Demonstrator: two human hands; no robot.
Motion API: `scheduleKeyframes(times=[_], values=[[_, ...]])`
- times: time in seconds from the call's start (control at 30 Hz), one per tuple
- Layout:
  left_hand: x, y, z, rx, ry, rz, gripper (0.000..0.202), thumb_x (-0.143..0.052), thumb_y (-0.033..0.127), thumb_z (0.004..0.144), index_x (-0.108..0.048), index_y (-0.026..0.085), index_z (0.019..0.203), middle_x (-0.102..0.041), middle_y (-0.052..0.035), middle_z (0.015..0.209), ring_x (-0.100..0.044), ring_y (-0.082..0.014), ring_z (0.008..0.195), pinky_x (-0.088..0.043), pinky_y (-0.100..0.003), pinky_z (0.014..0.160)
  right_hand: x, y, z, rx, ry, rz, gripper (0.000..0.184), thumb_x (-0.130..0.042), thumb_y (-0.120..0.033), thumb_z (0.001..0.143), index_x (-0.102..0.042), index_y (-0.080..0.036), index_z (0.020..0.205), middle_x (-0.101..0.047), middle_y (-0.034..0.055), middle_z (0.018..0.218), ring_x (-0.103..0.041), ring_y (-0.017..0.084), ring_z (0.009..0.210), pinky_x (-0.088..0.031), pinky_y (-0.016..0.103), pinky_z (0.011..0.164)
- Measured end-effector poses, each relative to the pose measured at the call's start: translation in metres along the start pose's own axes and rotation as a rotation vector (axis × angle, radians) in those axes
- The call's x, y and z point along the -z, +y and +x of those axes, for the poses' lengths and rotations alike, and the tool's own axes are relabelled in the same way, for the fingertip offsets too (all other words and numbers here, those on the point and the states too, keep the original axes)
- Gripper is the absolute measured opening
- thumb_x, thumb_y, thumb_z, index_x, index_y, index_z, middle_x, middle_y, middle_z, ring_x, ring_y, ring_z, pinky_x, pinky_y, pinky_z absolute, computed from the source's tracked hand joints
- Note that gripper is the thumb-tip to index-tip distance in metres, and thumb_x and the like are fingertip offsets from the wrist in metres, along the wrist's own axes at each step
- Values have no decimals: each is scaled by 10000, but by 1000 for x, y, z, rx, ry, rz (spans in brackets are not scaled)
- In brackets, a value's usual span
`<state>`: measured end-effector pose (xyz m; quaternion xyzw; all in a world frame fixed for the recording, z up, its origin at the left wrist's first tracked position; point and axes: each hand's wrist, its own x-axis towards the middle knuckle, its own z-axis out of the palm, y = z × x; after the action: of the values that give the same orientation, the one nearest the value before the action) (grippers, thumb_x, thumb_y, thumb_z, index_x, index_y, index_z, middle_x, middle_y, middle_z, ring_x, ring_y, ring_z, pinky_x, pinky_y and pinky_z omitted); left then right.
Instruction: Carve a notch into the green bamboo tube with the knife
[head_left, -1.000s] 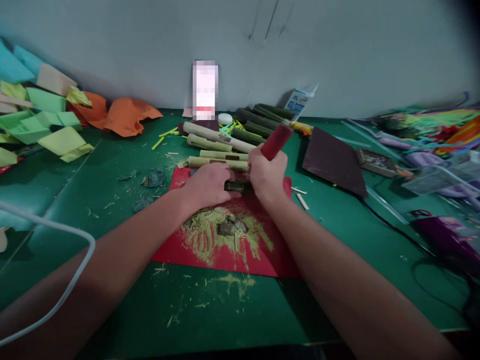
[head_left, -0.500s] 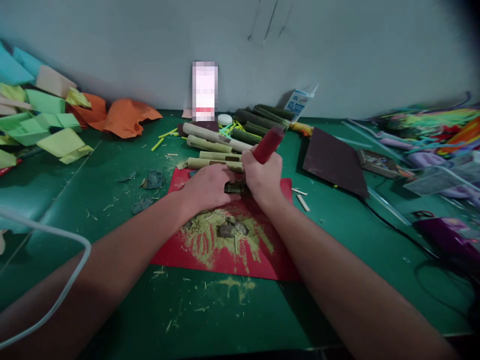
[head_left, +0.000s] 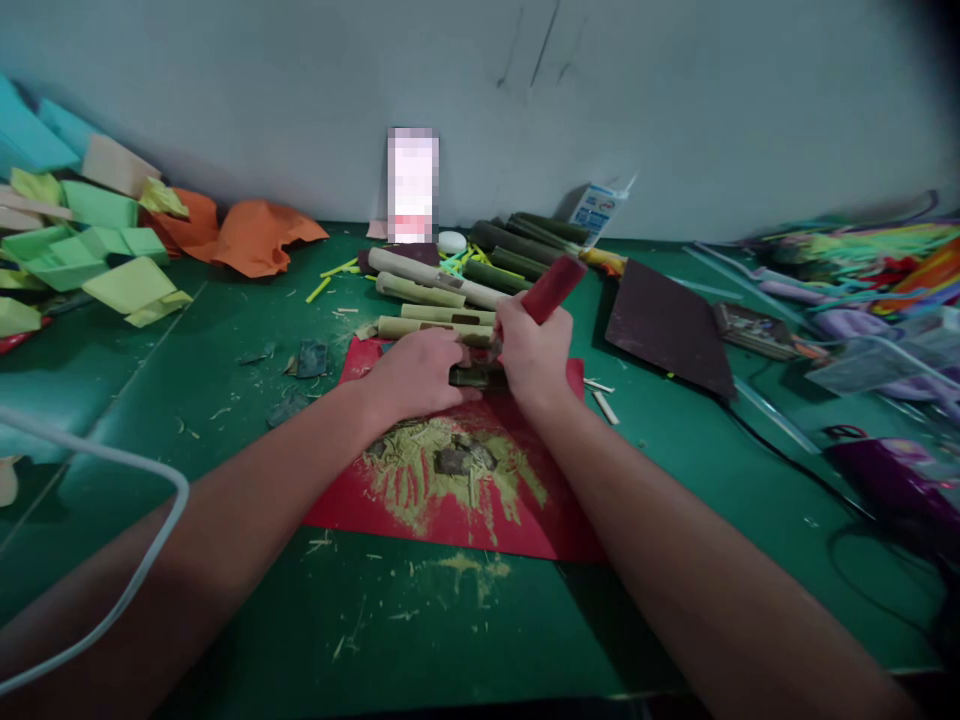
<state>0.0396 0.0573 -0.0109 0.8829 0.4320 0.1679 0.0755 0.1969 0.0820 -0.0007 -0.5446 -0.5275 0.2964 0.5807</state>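
My left hand (head_left: 420,372) is closed around a dark green bamboo tube (head_left: 478,377) lying crosswise over a red sheet (head_left: 544,530). In my right hand (head_left: 536,350) is a tool with a thick red handle (head_left: 556,287), tilted up to the right. Its working end meets the tube's right part, but my fingers hide it, so its kind cannot be made out. Yellowish sawdust and shavings (head_left: 409,480) cover the sheet's middle, with dark chips (head_left: 454,460) among them. Just beyond my hands lie pale bamboo tubes (head_left: 420,290), some with rectangular slots.
A phone (head_left: 412,185) leans on the wall behind darker bamboo tubes (head_left: 517,240). Folded coloured paper (head_left: 112,240) lies left. On the right are a brown board (head_left: 667,325), a purple device (head_left: 892,480) with a black cable, and coloured pipe cleaners (head_left: 885,260). A white cable (head_left: 176,490) crosses my left forearm.
My right hand and the red-handled tool have shifted slightly to the right, and the handle leans further right. My left hand and the bamboo tube stay almost in place.
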Motion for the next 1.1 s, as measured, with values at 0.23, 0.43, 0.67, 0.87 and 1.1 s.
scheduleKeyframes(times=[0.23,0.43,0.67,0.87,1.1], values=[[4,4,0,-6,-38,-25,340,-725,404,885,-783,149,1104,-723,-129,1070,-655,-306,1065,-516,-440,957,0,0,-3,35,-30,-64,255,-610,-322,745,-455,-236,562,-460,-48,533,-431,111,544,-357,285,518],[1,3,1,-23,-14,-52,330,-752,392,873,-783,140,1084,-750,-127,1089,-671,-307,1075,-531,-443,969,-4,-1,-3,67,-59,-82,262,-612,-287,744,-433,-238,559,-451,-48,542,-406,104,545,-343,289,519],[0,0,1,-18,7,-127,266,-727,373,878,-778,206,1078,-757,-87,1091,-684,-279,1062,-534,-434,985,-3,-6,-3,-66,-107,-17,273,-606,-238,701,-379,-255,551,-396,-62,506,-366,106,503,-300,284,472],[2,2,0,3,4,-72,284,-727,393,865,-781,187,1053,-733,-100,1051,-670,-287,1036,-530,-431,951,0,-1,-3,-22,-4,38,214,-578,-268,709,-425,-246,560,-416,-59,510,-375,107,516,-328,272,482],[3,3,0,-8,-30,-63,313,-718,392,877,-776,166,1087,-730,-121,1093,-657,-306,1082,-517,-453,981,-1,-1,-2,19,-43,-39,245,-591,-334,728,-445,-240,555,-456,-46,522,-423,112,534,-352,279,504]])
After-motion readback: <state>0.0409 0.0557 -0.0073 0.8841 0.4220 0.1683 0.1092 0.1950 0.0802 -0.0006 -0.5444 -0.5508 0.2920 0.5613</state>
